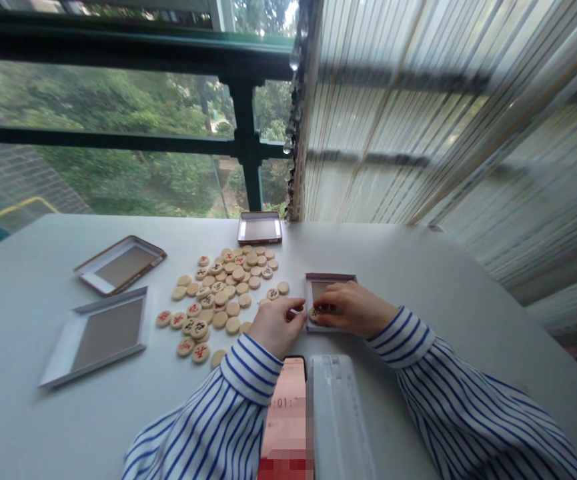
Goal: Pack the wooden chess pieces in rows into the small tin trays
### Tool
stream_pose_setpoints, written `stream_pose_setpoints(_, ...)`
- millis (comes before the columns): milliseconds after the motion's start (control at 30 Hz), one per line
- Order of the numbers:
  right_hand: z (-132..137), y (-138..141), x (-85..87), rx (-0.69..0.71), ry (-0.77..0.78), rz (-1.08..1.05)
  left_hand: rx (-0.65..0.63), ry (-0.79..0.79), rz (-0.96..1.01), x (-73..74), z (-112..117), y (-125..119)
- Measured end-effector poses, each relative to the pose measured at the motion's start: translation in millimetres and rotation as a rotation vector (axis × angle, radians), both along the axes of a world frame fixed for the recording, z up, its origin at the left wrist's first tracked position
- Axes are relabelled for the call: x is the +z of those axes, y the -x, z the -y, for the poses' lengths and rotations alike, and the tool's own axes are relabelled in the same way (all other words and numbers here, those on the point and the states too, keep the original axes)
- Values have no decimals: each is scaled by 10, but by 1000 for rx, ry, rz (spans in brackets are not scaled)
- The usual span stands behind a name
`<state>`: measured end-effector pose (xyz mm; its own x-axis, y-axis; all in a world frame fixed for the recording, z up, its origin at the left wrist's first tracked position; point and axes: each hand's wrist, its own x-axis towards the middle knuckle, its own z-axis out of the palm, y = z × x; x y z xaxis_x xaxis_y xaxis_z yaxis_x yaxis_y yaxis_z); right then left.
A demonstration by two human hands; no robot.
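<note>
My right hand reaches into a small shallow box on the right. Its fingers are closed on a round wooden Chinese chess piece at the box's left side, and they hide part of the piece and the box. My left hand is just left of that box, thumb and forefinger slightly apart with nothing visible between them. Beyond the left hand lie two loose pieces, one plain and one with a dark character. A heap of Chinese chess pieces spreads to the left, some showing red or black characters.
Two shallow box parts, one brown-edged and one white, lie on the left of the white table. Another small box stands at the back edge. A lit phone and a pale, long case lie in front.
</note>
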<state>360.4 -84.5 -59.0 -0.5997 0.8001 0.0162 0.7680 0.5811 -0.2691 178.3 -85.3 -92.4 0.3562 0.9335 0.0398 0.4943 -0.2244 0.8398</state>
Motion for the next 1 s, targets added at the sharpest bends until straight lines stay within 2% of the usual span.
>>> stream_pose_setpoints(200,11,1,-3,-5,-11,8,-17,29,-4,-28,-6,-5)
stream_pose_setpoints(667,0,-8,11,19,27,18,-31,9,-64,8,5,-7)
stream_pose_setpoints(1000,-20,-15,-27,11,-25,-8,-40,3,-54,-17,12,-11)
